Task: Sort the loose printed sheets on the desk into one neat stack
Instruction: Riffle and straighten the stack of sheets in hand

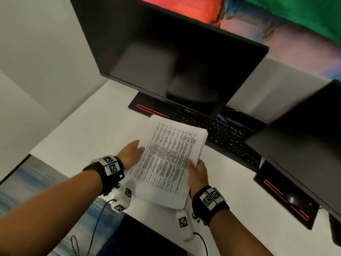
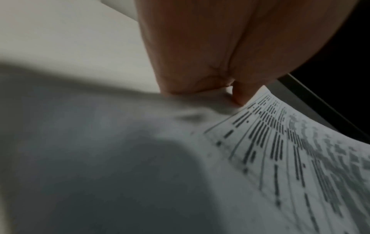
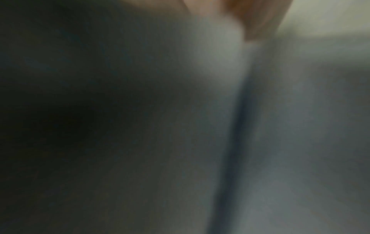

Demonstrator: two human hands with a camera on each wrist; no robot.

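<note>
- My head view is looking evenly lit but smeared, bending at the edges; red strips are glowing on the monitor base (image 1: 147,108).
- My wrist views are looking dim, the right 1 blurring completely.

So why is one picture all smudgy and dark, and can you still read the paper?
Right wrist view: almost pure blur, dark on its left, only a fingertip recognisable. Left wrist view: the sheets are sharper near the left hand, smeared towards the right edge, with a big shadow lower left. Head view: sharpest, but the sheets' print is too small to read; the monitor looks skewed.
</note>
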